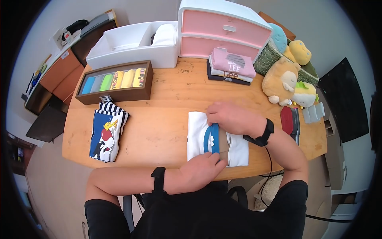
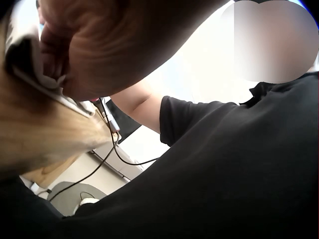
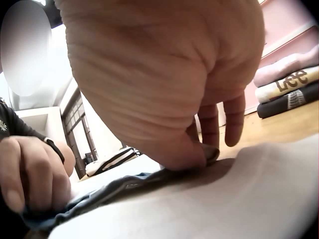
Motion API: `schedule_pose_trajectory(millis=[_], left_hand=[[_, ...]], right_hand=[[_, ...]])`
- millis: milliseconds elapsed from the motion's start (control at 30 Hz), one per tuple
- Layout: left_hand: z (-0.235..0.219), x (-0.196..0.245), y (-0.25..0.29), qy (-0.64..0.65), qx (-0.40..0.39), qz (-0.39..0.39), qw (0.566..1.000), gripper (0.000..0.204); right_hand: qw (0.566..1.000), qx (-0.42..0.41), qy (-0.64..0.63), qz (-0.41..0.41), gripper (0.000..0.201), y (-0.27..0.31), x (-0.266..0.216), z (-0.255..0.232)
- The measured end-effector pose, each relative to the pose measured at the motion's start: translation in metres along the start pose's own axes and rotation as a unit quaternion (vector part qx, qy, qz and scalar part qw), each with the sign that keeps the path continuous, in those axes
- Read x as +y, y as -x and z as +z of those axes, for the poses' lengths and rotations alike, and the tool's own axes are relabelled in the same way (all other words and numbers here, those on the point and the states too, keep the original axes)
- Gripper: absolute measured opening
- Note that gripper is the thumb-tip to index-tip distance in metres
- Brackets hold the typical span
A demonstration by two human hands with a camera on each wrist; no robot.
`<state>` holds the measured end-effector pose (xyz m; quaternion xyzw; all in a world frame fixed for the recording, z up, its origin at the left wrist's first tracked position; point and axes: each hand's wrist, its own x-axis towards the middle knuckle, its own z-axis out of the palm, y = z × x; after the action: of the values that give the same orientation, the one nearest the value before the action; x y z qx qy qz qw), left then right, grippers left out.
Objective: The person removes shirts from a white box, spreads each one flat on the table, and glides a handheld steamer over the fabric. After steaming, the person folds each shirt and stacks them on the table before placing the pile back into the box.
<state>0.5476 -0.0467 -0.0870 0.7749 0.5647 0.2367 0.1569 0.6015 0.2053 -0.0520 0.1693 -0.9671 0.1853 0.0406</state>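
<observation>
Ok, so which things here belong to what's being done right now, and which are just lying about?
In the job:
- white garment with blue trim
- left hand and right hand, both on it
- perhaps the folded shirts and striped garment

Seemingly just lying about:
- brown box
- white bin
- pink-fronted drawers
- plush toys

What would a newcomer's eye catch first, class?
The left hand and right hand would probably draw the eye first, both on a blue-trimmed white garment near the front of the table. Next might come the pink-fronted drawer unit at the back and the tan plush toy on the right.
</observation>
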Motion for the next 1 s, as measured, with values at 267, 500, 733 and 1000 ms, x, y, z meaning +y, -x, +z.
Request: schedule_pose_trajectory(millis=[267, 500, 733, 1000], left_hand=[[-0.049, -0.064, -0.037, -0.115, 0.156, -0.005, 0.981, 0.033], [-0.053, -0.094, -0.048, -0.051, 0.071, -0.109, 0.99, 0.033], [-0.044, -0.061, -0.006, -0.002, 0.031, -0.192, 0.981, 0.028], [-0.041, -0.075, -0.026, 0.037, 0.095, -0.189, 0.977, 0.022]], right_hand=[[0.894, 0.125, 0.006, 0.431, 0.038, 0.085, -0.062, -0.011], [0.877, 0.132, -0.057, 0.458, 0.063, 0.105, -0.093, 0.027], [0.957, 0.151, -0.017, 0.246, 0.044, 0.071, 0.007, 0.011], [0.923, 0.192, 0.014, 0.332, 0.02, 0.107, -0.055, 0.008]])
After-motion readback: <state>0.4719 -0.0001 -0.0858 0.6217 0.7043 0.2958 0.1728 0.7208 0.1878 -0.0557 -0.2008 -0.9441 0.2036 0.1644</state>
